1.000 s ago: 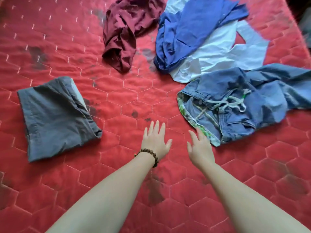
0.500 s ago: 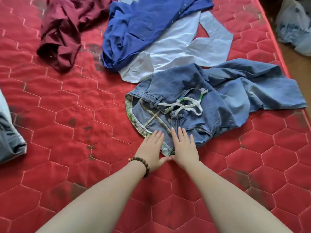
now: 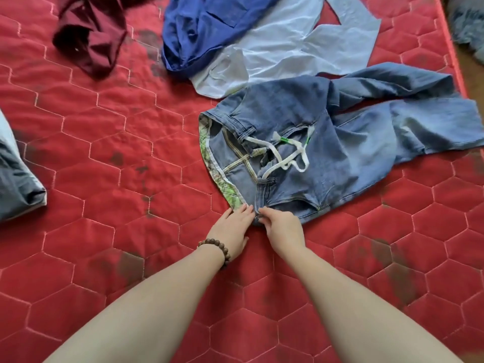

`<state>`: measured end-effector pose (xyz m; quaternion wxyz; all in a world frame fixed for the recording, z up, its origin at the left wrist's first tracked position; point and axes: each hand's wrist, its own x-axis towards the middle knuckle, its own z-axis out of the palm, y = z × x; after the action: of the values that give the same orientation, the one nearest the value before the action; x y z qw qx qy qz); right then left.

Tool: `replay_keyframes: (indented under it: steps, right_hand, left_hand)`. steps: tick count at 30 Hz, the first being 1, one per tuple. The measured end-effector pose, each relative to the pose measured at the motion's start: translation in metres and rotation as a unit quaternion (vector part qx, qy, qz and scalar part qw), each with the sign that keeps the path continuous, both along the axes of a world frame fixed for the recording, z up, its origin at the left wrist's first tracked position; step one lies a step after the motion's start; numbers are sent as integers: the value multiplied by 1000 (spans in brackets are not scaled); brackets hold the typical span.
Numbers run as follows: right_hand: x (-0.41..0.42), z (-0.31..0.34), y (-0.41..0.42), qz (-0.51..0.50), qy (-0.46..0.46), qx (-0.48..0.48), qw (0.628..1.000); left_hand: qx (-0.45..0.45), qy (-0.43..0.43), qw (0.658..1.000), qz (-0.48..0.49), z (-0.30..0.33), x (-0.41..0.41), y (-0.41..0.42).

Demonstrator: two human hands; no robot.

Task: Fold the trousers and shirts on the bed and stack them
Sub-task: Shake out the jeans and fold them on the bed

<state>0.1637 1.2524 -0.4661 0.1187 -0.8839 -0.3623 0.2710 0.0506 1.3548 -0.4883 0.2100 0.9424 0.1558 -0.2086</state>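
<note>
Crumpled blue jeans [image 3: 340, 142] with a white drawstring lie on the red quilted mattress [image 3: 117, 158], waistband towards me, legs trailing right. My left hand [image 3: 233, 229], with a bead bracelet on the wrist, and my right hand [image 3: 282, 226] both pinch the near edge of the waistband, side by side. Behind the jeans lie a pale blue shirt [image 3: 296, 45], a dark blue shirt [image 3: 207, 27] and a maroon garment [image 3: 91, 35], all unfolded. A folded grey garment [image 3: 15, 179] sits at the left edge.
The mattress's right edge [image 3: 455, 61] runs close to the jeans' legs, with brown floor and a grey bag [image 3: 468, 24] beyond it. Dark stains mark the red cover.
The view has shifted right, so the folded grey garment slid to the left edge. My hands went from hovering open above the mattress to resting on the jeans' waistband, then closing on its near edge.
</note>
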Motion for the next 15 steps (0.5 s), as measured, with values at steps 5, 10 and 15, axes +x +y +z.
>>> replay_keyframes:
  steps: [5, 10, 15]
  right_hand:
    - [-101, -5, 8, 0, 38, 15, 999]
    - [-201, -6, 43, 12, 76, 24, 997]
    - [-277, -2, 95, 62, 137, 48, 987]
  left_hand:
    - [30, 38, 998, -38, 3, -83, 26]
    - [54, 79, 992, -88, 7, -180, 69]
    - [85, 121, 984, -99, 11, -271, 124]
